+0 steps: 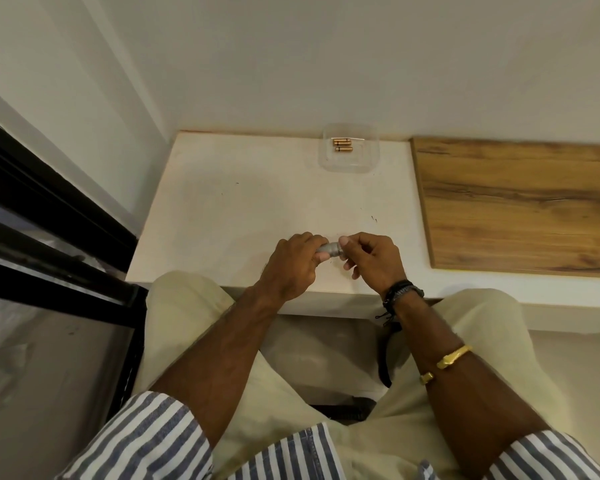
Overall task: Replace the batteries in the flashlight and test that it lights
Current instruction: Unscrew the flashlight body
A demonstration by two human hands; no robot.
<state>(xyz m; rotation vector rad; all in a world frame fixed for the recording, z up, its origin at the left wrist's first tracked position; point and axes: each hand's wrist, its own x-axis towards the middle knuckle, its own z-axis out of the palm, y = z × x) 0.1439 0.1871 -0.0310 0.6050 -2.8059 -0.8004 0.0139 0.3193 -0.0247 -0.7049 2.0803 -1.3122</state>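
Countertop [243, 202], pale and flat, fills the middle of my feed; both hands work just above its near edge. Beyond my right hand and out to that side, a wood-grain panel [520, 202] lies on the same surface, well apart from the fingers. Below the hands I see cream trousers [187, 306] and, nearest the camera, the rolled cuffs of a blue-and-white striped shirt [146, 434].

Far beyond the hands, against the back wall, sits a clear plastic tray [350, 164]. Inside it lie batteries [342, 145], gold with dark bands, side by side and touching; I count two for sure.

My left hand [291, 265] is closed around a small silver flashlight [329, 248], fingers wrapped over most of the barrel so only one short ribbed end shows between the two hands. My right hand [374, 261] meets that exposed end: thumb and forefinger pinch it, while the other fingers curl loosely, half open, holding nothing else. I cannot tell whether the end cap is on, loose or off, since the fingers cover the joint.

On the right wrist sit dark corded bracelets [400, 292], and farther up that forearm a gold bangle [452, 356].
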